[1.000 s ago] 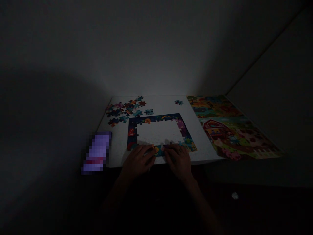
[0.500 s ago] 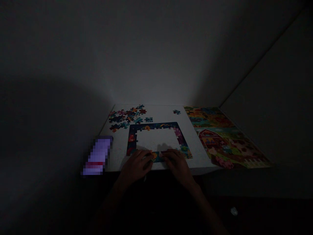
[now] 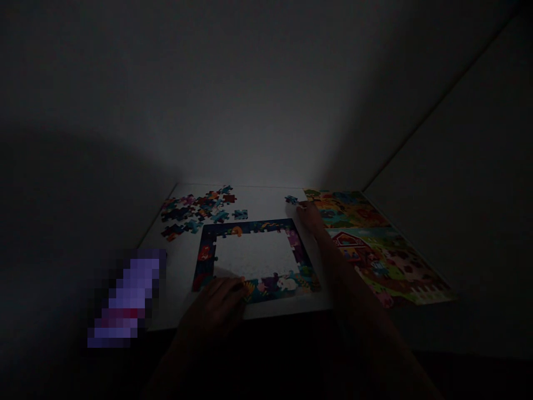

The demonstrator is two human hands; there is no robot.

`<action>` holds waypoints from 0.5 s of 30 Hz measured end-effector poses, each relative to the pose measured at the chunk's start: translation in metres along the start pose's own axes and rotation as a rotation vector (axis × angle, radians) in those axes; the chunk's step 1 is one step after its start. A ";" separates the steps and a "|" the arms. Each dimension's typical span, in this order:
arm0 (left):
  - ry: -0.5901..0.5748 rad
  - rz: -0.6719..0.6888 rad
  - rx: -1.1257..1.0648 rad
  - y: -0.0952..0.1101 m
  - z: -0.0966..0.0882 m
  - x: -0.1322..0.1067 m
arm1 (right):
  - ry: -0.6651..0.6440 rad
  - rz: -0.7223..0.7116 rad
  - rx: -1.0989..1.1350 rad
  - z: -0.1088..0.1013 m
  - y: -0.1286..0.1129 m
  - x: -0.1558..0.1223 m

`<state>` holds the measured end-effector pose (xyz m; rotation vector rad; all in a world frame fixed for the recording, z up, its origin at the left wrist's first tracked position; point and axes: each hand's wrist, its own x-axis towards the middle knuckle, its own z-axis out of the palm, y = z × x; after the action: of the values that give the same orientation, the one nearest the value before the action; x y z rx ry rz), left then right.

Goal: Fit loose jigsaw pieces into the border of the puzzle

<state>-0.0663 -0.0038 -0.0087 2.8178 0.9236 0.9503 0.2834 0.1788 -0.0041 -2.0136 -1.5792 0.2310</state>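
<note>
A puzzle border frame (image 3: 254, 226), assembled as a hollow rectangle, lies on a small white table (image 3: 183, 261) in a dark room. My left hand (image 3: 216, 308) rests flat on the frame's near left edge. Stretched across to the far right, my right hand (image 3: 308, 215) has its fingertips at a lone blue puzzle piece (image 3: 291, 200). Whether the fingers have closed on the piece I cannot tell. A heap of loose pieces (image 3: 195, 208) lies at the far left of the table.
A colourful farm picture sheet (image 3: 375, 250) covers the table's right side. A blurred purple object (image 3: 125, 300) sits at the near left corner. Walls close in behind and to the right, and everything around the table is dark.
My right hand left the frame's near edge and reached to the far right, up to the lone piece. The view shifted, so the table sits lower and further left. My left hand stayed on the frame.
</note>
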 end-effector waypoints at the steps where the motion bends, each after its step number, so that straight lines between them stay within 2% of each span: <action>1: -0.003 -0.001 0.002 0.000 0.000 0.000 | 0.012 0.001 -0.014 0.006 0.000 0.006; 6: -0.026 -0.029 -0.004 0.003 -0.004 0.004 | 0.098 -0.061 -0.146 0.025 0.010 0.015; 10: -0.031 -0.048 -0.008 0.005 -0.005 0.006 | 0.097 -0.099 -0.159 0.028 0.017 0.017; 15: -0.033 -0.048 -0.017 0.006 -0.004 0.003 | 0.062 -0.215 -0.248 0.029 0.017 0.018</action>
<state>-0.0637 -0.0074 -0.0026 2.7745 0.9701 0.8988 0.2893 0.2025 -0.0338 -1.9864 -1.8429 -0.1141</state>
